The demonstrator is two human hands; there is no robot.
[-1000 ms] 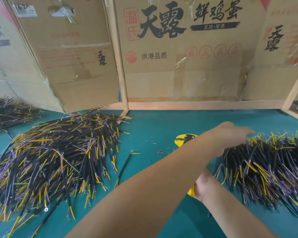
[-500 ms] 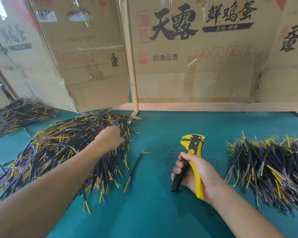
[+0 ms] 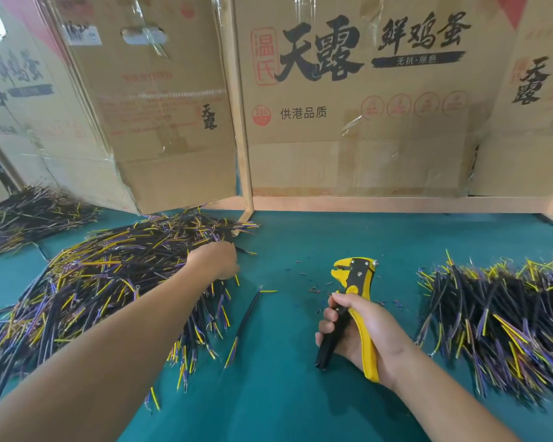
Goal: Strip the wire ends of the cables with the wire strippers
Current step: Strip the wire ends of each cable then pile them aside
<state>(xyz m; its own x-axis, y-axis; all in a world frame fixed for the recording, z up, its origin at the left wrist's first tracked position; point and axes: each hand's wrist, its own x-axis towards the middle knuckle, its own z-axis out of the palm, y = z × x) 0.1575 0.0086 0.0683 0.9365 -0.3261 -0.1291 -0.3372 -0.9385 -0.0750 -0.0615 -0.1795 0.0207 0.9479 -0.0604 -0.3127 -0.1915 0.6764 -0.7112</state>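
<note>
1. Your right hand (image 3: 361, 333), in the lower centre-right of the frame, is closed around the handles of the wire strippers (image 3: 353, 301). The head of the tool points toward the top of the frame, and no cable is between its jaws.
2. Your left hand (image 3: 216, 260) is at the centre-left, resting on the right edge of the big left pile of cables (image 3: 103, 288). The fingers are curled down into the pile, but you cannot tell from here whether they already pinch one cable.
3. One single cable (image 3: 246, 317) lies alone on the green table (image 3: 284, 393), between the left pile and the strippers, touching neither hand.
4. Small pieces of cut insulation (image 3: 313, 288) are scattered just beside the tool head, so I judge that some stripping is already done.
5. A second pile (image 3: 505, 317) fills the right side of the frame. Which pile is finished I cannot say for sure; the ends are too small.
6. Both piles are large, so much work probably remains.
</note>
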